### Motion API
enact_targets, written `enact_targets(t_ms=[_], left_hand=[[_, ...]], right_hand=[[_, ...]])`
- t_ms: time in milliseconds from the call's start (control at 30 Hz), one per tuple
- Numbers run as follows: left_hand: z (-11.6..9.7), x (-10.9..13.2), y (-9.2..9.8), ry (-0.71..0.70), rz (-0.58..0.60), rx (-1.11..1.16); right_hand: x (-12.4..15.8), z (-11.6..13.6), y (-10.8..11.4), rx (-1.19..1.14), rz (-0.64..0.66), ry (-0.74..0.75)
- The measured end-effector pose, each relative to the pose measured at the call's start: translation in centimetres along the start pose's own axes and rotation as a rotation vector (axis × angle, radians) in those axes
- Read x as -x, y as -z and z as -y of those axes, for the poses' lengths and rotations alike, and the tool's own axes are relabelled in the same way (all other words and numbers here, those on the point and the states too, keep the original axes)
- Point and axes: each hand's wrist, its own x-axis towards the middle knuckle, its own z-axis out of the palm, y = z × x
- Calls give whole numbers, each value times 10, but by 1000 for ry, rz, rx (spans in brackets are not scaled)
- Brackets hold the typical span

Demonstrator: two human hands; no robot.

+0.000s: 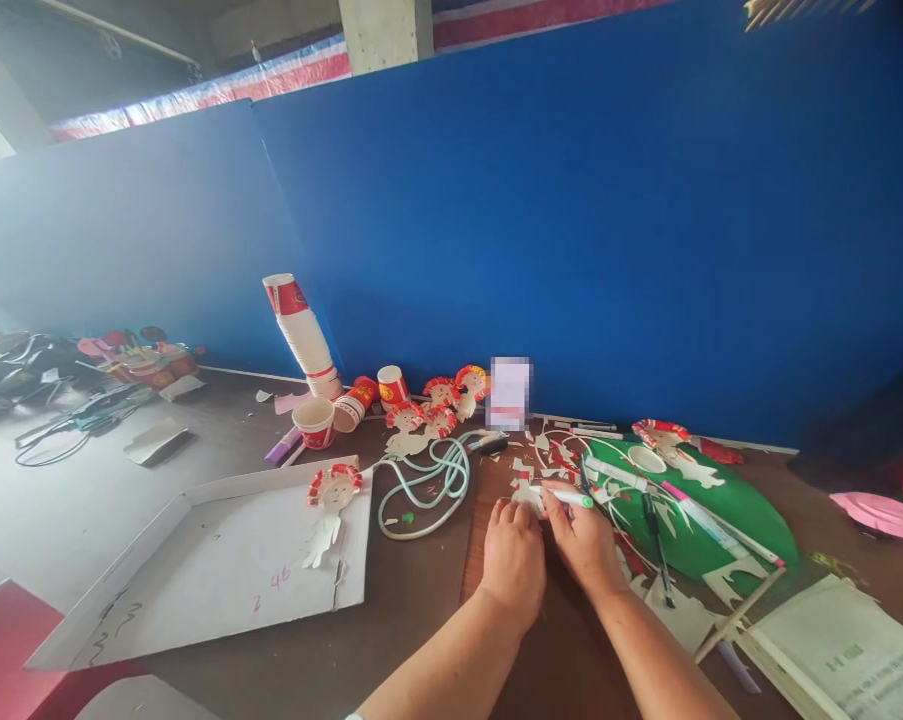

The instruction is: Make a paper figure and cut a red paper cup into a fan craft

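Observation:
My right hand (584, 545) grips a white marker (565, 496) with a green end, its tip toward the left. Just left of it, my left hand (512, 560) is closed with curled fingers at the lower edge of a small white paper cutout (526, 492). My fingers hide part of that cutout. Red and white paper scraps (524, 468) lie around both hands on the brown board (488, 500). A finished-looking paper cup figure (336, 488) with a red fringed head rests on the white box lid (226, 560) to the left.
Several more cup figures (440, 420) lie by the blue partition (541, 230). A tall stack of paper cups (301, 335) leans at the back left. A coiled pale cable (425, 490) lies left of my hands. On the right are a green disc (766, 520), pens (721, 520) and a pink dish (882, 513).

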Motion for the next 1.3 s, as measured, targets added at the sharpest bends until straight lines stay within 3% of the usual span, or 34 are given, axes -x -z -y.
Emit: enact_targets(t_ms=[600,1300], left_hand=[[0,-3,1,19,23,15],[1,-2,0,0,-5,26]], right_hand=[[-4,6,-6,111,91,-20],[-5,6,-6,138,84,15]])
